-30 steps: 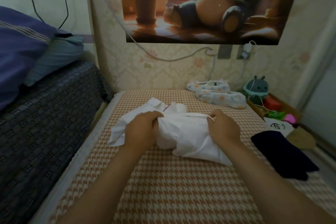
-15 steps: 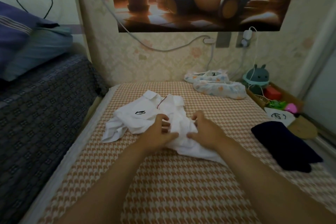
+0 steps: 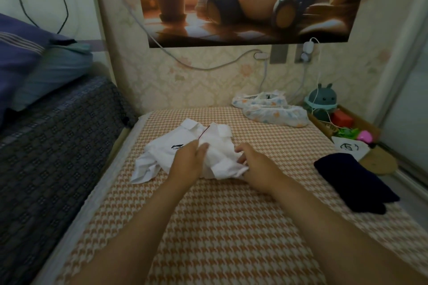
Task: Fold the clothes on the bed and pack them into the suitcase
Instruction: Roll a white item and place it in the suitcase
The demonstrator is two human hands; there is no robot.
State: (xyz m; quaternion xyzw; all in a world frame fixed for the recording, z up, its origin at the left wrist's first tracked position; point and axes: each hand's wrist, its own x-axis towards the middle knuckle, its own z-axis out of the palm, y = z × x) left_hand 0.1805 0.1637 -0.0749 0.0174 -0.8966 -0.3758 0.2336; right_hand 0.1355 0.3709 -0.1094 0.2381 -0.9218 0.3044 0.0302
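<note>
Head cam: crumpled white polo shirt (image 3: 220, 155) lies mid-bed on orange-cream houndstooth bedcover (image 3: 208, 227). L hand (image 3: 187, 162) rests on shirt, fingers together; grip can't tell. R hand (image 3: 257, 165) pinches shirt's near fold. Dark navy garment (image 3: 354, 183) well apart, R side.

Cartoon poster (image 3: 243, 2) on wall, blue pillow (image 3: 18, 53) at left, round green toy (image 3: 323, 99) beside red box (image 3: 342, 118)
</note>
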